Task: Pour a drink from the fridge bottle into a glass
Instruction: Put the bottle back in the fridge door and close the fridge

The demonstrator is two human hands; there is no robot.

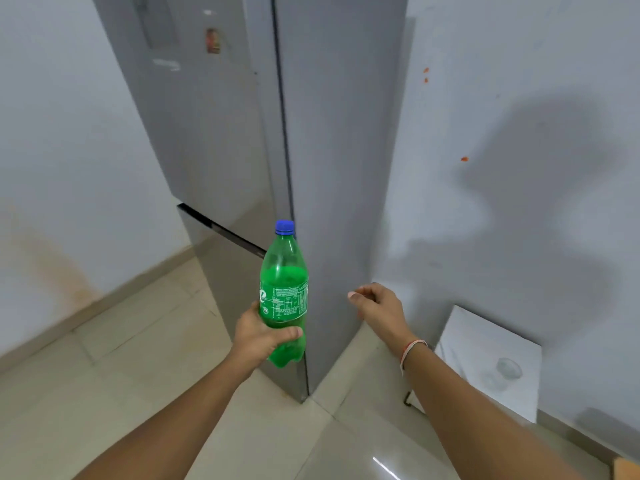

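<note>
My left hand (263, 336) grips the lower part of a green plastic bottle (284, 271), upright, with a blue cap on and green drink up to about its shoulder. The bottle hangs in front of the grey fridge (339, 150), whose doors are shut. My right hand (379, 306) is loosely curled and holds nothing, next to the fridge's right side panel. A clear glass (508, 368) stands on a small white table (485, 334) at the lower right, against the wall.
White walls stand left and right of the fridge. The floor (138, 341) is pale tile. A cardboard-coloured corner (627, 467) shows at the bottom right edge.
</note>
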